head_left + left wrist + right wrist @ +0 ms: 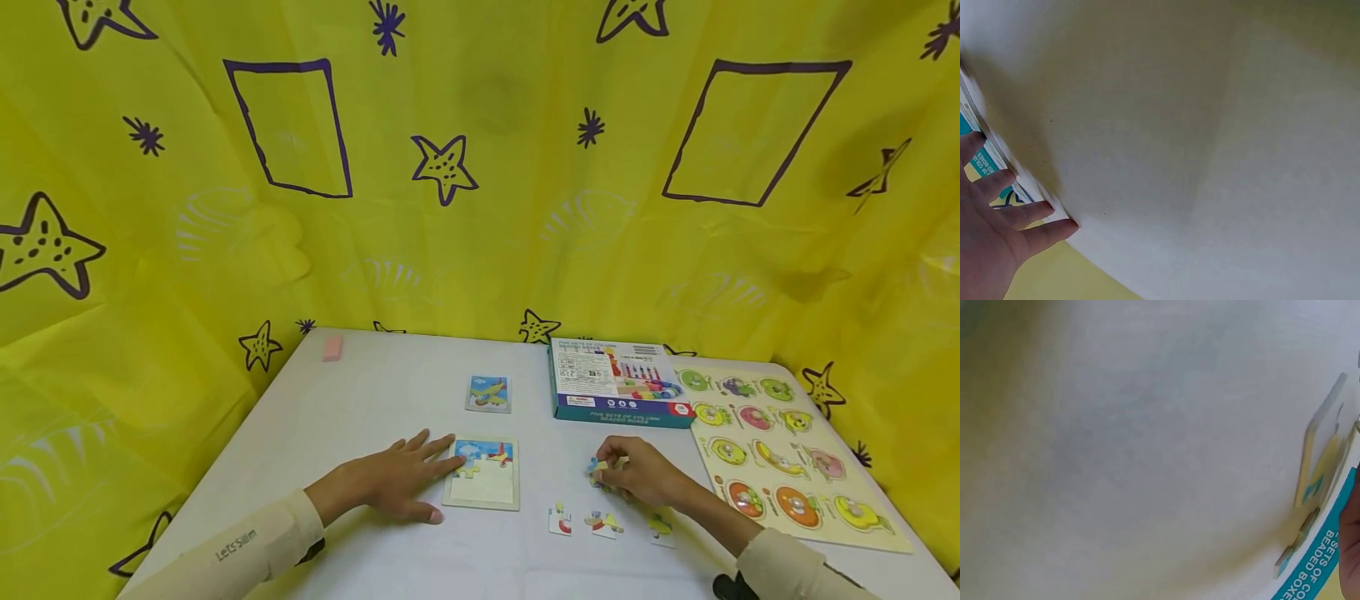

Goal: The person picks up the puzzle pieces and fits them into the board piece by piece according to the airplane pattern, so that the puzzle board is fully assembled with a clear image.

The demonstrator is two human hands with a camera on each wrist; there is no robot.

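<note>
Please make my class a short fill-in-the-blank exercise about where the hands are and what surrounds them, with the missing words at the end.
1. The left hand rests at the ____ side of the puzzle tray.
2. In the head view, ____ loose puzzle pieces lie in a row below the right hand.
3. The small card beyond the tray pictures an ____.
4. The curtain behind the table has a ____ background.

Missing words: left; three; airplane; yellow.

A passable gap separates tray (480, 492) from pieces (559, 521); a box (622, 387) blocks behind these.
</note>
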